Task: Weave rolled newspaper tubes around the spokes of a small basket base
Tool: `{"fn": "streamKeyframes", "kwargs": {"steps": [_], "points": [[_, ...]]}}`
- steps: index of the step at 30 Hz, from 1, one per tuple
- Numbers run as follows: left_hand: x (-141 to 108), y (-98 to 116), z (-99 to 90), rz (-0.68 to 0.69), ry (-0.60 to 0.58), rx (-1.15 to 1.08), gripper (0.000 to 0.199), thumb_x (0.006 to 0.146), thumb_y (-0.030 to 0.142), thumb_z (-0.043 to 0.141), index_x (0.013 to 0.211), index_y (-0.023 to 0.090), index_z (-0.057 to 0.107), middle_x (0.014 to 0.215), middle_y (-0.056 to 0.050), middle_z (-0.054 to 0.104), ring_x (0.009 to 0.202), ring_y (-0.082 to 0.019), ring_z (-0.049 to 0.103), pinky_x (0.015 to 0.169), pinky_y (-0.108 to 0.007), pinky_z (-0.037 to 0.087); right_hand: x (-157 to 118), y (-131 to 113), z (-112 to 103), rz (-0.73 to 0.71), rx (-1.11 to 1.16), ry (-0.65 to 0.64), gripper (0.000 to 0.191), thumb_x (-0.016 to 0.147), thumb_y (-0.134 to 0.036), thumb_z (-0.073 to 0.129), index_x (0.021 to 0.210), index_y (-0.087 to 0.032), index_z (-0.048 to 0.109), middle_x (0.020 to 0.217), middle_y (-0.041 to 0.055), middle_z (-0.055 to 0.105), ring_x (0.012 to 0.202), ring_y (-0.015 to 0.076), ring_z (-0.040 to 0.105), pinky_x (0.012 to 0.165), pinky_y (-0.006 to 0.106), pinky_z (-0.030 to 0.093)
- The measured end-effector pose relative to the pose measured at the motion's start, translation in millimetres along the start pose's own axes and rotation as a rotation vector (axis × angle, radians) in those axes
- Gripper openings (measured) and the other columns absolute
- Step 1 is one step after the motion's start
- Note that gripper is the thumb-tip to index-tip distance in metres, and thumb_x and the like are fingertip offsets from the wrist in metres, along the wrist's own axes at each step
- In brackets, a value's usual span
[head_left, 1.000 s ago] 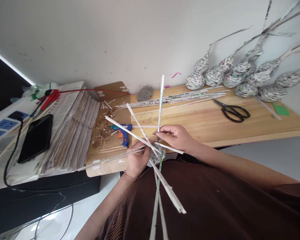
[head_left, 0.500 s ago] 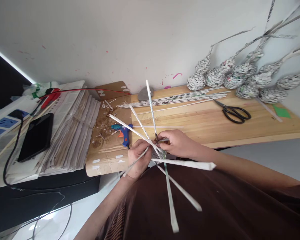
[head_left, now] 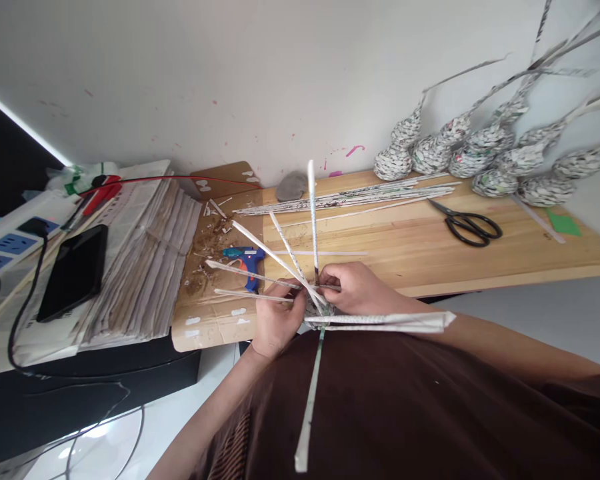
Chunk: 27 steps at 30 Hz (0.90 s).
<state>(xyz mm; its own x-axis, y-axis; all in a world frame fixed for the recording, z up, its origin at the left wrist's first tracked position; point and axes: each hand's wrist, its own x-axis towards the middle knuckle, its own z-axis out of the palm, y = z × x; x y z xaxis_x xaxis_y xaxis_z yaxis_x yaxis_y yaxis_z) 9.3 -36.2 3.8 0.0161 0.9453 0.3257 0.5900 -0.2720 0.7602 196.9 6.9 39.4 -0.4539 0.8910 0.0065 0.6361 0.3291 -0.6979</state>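
Note:
Between my hands is a small woven paper piece (head_left: 322, 308), with several rolled paper strips fanning out from it. My left hand (head_left: 280, 313) is closed around its left side, fingers pinching near the base of the strips. On the right, my right hand (head_left: 349, 287) pinches a strip at the upper edge of the weave. One upright strip (head_left: 313, 213) rises beside the right fingertips. A greenish strip (head_left: 314, 393) hangs down over the brown clothing, and two pale strips (head_left: 390, 323) point right. The fingers partly hide the woven centre.
Loose paper rolls (head_left: 350, 197) lie along the back of the table (head_left: 390, 267), with black scissors (head_left: 473, 228) to the right. Woven gourd shapes (head_left: 473, 160) stand against the wall. A blue glue gun (head_left: 251, 267), stacked newspapers (head_left: 150, 253) and a phone (head_left: 73, 273) are left.
The woven piece has turned, swinging the lower strips leftward and upward. A lower right strip now points right, and two strips extend left past my left hand.

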Motion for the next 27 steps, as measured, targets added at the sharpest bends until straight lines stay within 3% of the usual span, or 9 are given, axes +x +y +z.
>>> {"fn": "streamKeyframes", "kwargs": {"steps": [7, 11, 19, 24, 27], "points": [[4.0, 5.8, -0.9, -0.185, -0.155, -0.145, 0.018, 0.083, 0.024, 0.067, 0.097, 0.020, 0.078, 0.089, -0.003, 0.079, 0.081, -0.019, 0.073, 0.071, -0.025, 0.055, -3.6, 2.6, 3.0, -0.073, -0.020, 0.032, 0.013, 0.079, -0.014, 0.059, 0.082, -0.019, 0.071, 0.076, 0.0021, 0.073, 0.068, 0.0160, 0.063, 0.062, 0.025, 0.039], [2.9, 2.6, 0.5, -0.166, -0.102, -0.090, 0.016, 0.085, 0.023, 0.064, 0.091, 0.020, 0.079, 0.088, -0.003, 0.080, 0.083, -0.021, 0.075, 0.075, -0.027, 0.056, -4.4, 3.8, 3.9, -0.088, -0.001, 0.037, 0.014, 0.081, -0.014, 0.058, 0.083, -0.019, 0.070, 0.080, 0.0027, 0.074, 0.072, 0.0161, 0.065, 0.066, 0.025, 0.041], [3.0, -1.7, -1.6, 0.015, -0.023, 0.044, 0.017, 0.086, 0.019, 0.062, 0.088, 0.020, 0.079, 0.090, -0.006, 0.079, 0.087, -0.022, 0.074, 0.079, -0.030, 0.056, -3.0, 4.0, 6.3, -0.078, 0.018, 0.063, 0.013, 0.081, -0.014, 0.060, 0.085, -0.019, 0.071, 0.083, 0.0023, 0.075, 0.075, 0.0163, 0.066, 0.068, 0.025, 0.043], [5.2, -6.8, 0.8, -0.101, -0.040, -0.115, 0.017, 0.085, 0.020, 0.064, 0.095, 0.021, 0.079, 0.092, -0.005, 0.080, 0.083, -0.020, 0.075, 0.075, -0.027, 0.057, -0.9, 1.9, 7.9, -0.148, 0.034, 0.113, 0.015, 0.080, -0.009, 0.060, 0.085, -0.017, 0.071, 0.084, 0.0044, 0.075, 0.075, 0.0164, 0.066, 0.069, 0.025, 0.044], [6.1, -6.8, 1.3, -0.148, 0.024, -0.158, 0.013, 0.083, 0.022, 0.068, 0.088, 0.020, 0.080, 0.087, -0.005, 0.080, 0.079, -0.020, 0.075, 0.072, -0.027, 0.057, 0.6, 1.0, 5.2, -0.160, 0.076, 0.111, 0.015, 0.081, -0.009, 0.061, 0.088, -0.018, 0.072, 0.087, 0.0040, 0.076, 0.076, 0.0157, 0.067, 0.070, 0.025, 0.045]]}}
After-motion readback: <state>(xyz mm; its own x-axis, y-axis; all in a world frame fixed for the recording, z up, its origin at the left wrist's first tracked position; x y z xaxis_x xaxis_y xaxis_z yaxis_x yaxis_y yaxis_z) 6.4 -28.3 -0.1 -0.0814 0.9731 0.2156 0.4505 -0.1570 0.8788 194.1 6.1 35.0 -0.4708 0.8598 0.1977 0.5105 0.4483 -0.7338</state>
